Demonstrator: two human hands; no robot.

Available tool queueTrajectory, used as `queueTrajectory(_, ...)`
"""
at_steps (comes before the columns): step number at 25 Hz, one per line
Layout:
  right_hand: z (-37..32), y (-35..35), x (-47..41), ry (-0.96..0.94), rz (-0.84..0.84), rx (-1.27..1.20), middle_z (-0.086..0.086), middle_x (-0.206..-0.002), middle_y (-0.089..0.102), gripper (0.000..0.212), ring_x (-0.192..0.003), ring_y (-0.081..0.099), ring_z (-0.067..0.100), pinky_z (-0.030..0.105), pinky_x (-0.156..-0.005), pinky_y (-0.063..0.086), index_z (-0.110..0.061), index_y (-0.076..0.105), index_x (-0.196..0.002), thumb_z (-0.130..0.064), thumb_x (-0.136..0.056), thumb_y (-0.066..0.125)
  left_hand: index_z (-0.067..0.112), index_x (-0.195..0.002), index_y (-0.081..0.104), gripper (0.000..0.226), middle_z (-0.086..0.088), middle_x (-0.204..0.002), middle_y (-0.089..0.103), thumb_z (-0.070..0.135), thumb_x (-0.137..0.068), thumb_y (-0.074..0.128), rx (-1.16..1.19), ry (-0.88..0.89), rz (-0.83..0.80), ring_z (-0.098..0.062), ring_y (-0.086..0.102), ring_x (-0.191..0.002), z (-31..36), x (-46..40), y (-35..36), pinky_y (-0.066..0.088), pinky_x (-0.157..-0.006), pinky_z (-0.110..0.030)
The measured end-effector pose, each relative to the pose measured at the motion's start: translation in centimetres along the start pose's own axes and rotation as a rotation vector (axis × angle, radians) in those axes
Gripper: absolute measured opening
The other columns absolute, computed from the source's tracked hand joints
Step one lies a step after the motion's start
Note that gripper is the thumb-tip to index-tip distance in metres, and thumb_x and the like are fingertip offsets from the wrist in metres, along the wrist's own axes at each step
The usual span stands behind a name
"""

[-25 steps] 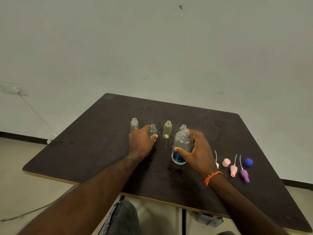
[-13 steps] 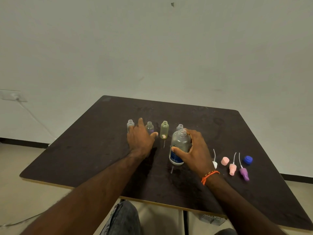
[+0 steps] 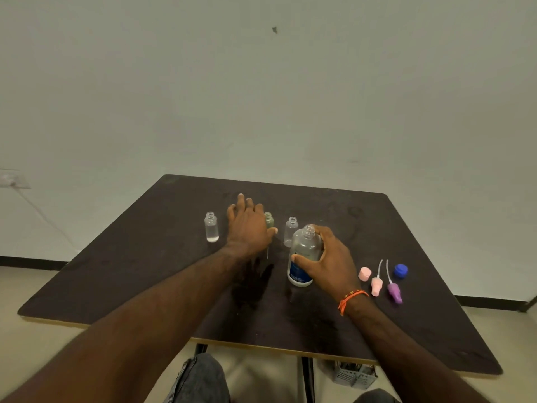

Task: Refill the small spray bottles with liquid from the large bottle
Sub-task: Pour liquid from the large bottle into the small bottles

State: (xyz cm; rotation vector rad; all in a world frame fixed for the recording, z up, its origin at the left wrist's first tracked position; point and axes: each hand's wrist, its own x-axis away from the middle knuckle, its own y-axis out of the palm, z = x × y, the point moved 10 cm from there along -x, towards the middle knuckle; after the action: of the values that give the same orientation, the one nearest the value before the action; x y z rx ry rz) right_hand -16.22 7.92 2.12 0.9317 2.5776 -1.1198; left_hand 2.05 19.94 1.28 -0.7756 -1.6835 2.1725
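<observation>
**Large bottle gripped at mid-body, uncapped**

The right hand (image 3: 328,263) wraps the large bottle (image 3: 302,257), standing upright near the table's (image 3: 145,271) centre. Clear plastic, probably light and slippery; hold mid-body. Just left of it, the left hand (image 3: 247,228) hovers, fingers extended, over the small spray bottles (image 3: 211,227).

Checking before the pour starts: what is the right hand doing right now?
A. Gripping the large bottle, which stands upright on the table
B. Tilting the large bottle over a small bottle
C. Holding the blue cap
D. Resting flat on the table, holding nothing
A: the right hand has its grip round the large bottle, uncapped and upright on the table; the blue cap lies apart, to the right.
</observation>
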Motion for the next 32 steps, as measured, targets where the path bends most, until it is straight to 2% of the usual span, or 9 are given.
queueTrajectory(3,0.8,-0.5,0.0,0.017,-0.021,0.034,-0.019,-0.119,0.062,0.065,-0.108,0.062,0.007,0.042,-0.094,0.054,-0.041,0.050,-0.124,-0.048,-0.067,0.080,0.015,-0.140,0.058,0.061,-0.016,-0.161,0.042,0.059,-0.097,0.059,-0.054,0.018,-0.062,-0.035,0.013,-0.160,0.6,-1.8,0.8,0.007,-0.126,-0.060)
queueTrajectory(7,1.1,-0.5,-0.3,0.047,-0.044,0.121,-0.017,-0.122,0.063,0.068,-0.113,0.061,0.013,0.046,-0.101,0.044,-0.044,0.045,-0.127,-0.053,-0.069,0.077,0.019,-0.126,0.064,0.037,-0.008,-0.134,0.067,0.045,-0.100,0.061,-0.032,0.025,-0.079,-0.031,0.038,-0.149,1.5,-2.3,0.9,0.007,-0.124,-0.059)
queueTrajectory(10,1.0,-0.5,-0.2,0.056,-0.040,0.155,-0.016,-0.125,0.063,0.068,-0.116,0.060,0.013,0.043,-0.102,0.038,-0.041,0.045,-0.131,-0.052,-0.072,0.077,0.021,-0.122,0.063,0.032,-0.004,-0.115,0.071,0.039,-0.096,0.064,0.033,0.055,-0.077,-0.026,0.057,-0.128,1.8,-1.8,0.6,0.004,-0.123,-0.057)
queueTrajectory(14,0.7,-0.3,0.1,0.054,-0.049,0.080,-0.015,-0.124,0.061,0.068,-0.113,0.060,0.012,0.046,-0.100,0.050,-0.040,0.047,-0.129,-0.049,-0.070,0.078,0.026,-0.114,0.065,0.030,0.003,-0.100,0.070,0.043,-0.089,0.064,0.077,0.111,-0.036,-0.022,0.062,-0.114,2.5,0.9,-0.7,0.012,-0.118,-0.053)
queueTrajectory(18,0.4,-0.4,0.8,0.082,-0.019,-0.026,-0.015,-0.120,0.061,0.065,-0.108,0.061,0.011,0.038,-0.096,0.055,-0.037,0.049,-0.129,-0.034,-0.073,0.082,0.031,-0.106,0.066,0.030,0.008,-0.094,0.063,0.053,-0.085,0.062,0.084,0.179,-0.006,-0.020,0.058,-0.110,2.0,4.5,-1.3,0.019,-0.106,-0.048)
queueTrajectory(24,0.7,0.0,0.9,0.134,-0.019,-0.061,-0.011,-0.125,0.062,0.077,-0.111,0.062,0.013,0.042,-0.098,0.055,-0.035,0.046,-0.130,-0.042,-0.065,0.087,0.034,-0.106,0.069,0.037,0.014,-0.098,0.067,0.062,-0.081,0.067,0.161,0.177,0.022,-0.013,0.055,-0.111,-1.3,7.1,-0.8,0.023,-0.107,-0.045)
queueTrajectory(26,0.2,0.2,0.6,0.097,-0.034,0.026,-0.015,-0.119,0.062,0.077,-0.109,0.062,0.011,0.044,-0.100,0.051,-0.039,0.046,-0.127,-0.050,-0.061,0.084,0.036,-0.113,0.069,0.042,0.015,-0.104,0.068,0.063,-0.082,0.073,0.204,0.186,0.009,-0.012,0.054,-0.114,-1.7,7.4,-0.5,0.025,-0.105,-0.043)
queueTrajectory(29,-1.4,0.3,0.3,0.002,-0.079,0.216,-0.016,-0.115,0.060,0.074,-0.109,0.059,0.011,0.039,-0.101,0.037,-0.038,0.048,-0.134,-0.045,-0.069,0.082,0.038,-0.125,0.065,0.048,0.014,-0.113,0.071,0.054,-0.082,0.081,0.309,0.194,-0.007,-0.012,0.059,-0.116,-1.5,8.0,0.1,0.026,-0.105,-0.040)
queueTrajectory(32,-2.9,0.3,0.1,-0.126,-0.097,0.425,-0.010,-0.127,0.063,0.073,-0.116,0.057,0.016,0.040,-0.095,0.031,-0.039,0.048,-0.140,-0.045,-0.073,0.076,0.035,-0.128,0.065,0.048,0.014,-0.112,0.073,0.045,-0.085,0.083,0.410,0.170,0.023,-0.010,0.062,-0.113,-1.4,8.3,0.3,0.024,-0.104,-0.035)
